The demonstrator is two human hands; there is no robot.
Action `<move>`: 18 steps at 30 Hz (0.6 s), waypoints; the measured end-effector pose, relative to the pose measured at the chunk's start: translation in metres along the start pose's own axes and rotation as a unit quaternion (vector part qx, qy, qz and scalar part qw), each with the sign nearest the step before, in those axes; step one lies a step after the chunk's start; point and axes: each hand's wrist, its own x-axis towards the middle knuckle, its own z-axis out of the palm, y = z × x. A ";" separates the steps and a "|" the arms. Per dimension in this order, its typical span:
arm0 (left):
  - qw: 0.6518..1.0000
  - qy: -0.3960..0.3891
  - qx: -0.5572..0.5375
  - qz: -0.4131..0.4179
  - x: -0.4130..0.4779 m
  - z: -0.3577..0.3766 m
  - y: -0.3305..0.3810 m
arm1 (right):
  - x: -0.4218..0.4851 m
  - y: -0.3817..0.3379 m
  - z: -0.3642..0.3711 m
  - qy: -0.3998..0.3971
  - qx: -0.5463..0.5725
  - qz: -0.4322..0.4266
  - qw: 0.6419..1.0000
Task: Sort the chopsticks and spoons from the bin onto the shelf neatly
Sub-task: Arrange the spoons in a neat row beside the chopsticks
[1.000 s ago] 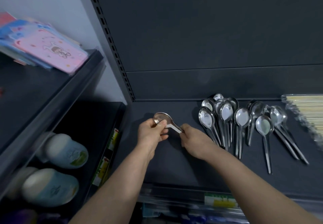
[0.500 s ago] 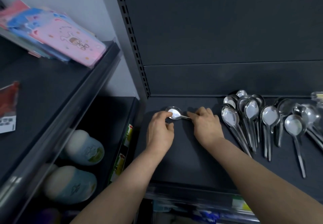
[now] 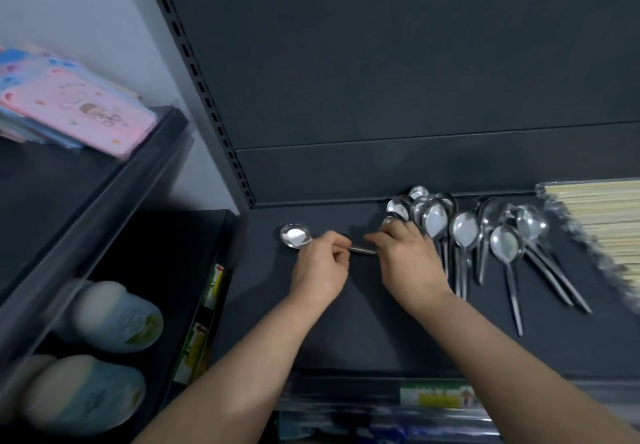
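A steel spoon (image 3: 295, 236) lies sideways on the dark shelf (image 3: 346, 332), bowl to the left, handle running right. My left hand (image 3: 320, 268) pinches the handle just behind the bowl. My right hand (image 3: 408, 263) holds the handle's far end, its fingers curled over it. To the right, several more steel spoons (image 3: 464, 232) lie in a loose row with bowls toward the back wall. At the far right is a clear pack of pale chopsticks (image 3: 602, 221). The bin is not in view.
A slotted upright post (image 3: 207, 97) bounds the shelf on the left. Beyond it, the neighbouring rack holds pink and blue packs (image 3: 79, 111) on top and pale slippers (image 3: 114, 315) below. Price labels (image 3: 436, 397) line the shelf's front edge.
The spoon was held up between both hands; now it lies flat on the shelf, farther left. Both hands still grip its handle, and the right hand has come close to the spoon row.
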 end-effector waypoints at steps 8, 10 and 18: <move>0.991 -0.006 0.135 -0.017 0.015 0.048 0.057 | -0.042 0.081 -0.030 -0.015 -0.013 0.091 0.996; 0.985 -0.020 0.163 -0.047 0.024 0.056 0.066 | -0.048 0.089 -0.032 -0.028 0.004 0.081 0.996; 0.990 -0.007 0.106 -0.090 0.031 0.074 0.071 | -0.050 0.099 -0.034 -0.124 0.058 0.067 0.988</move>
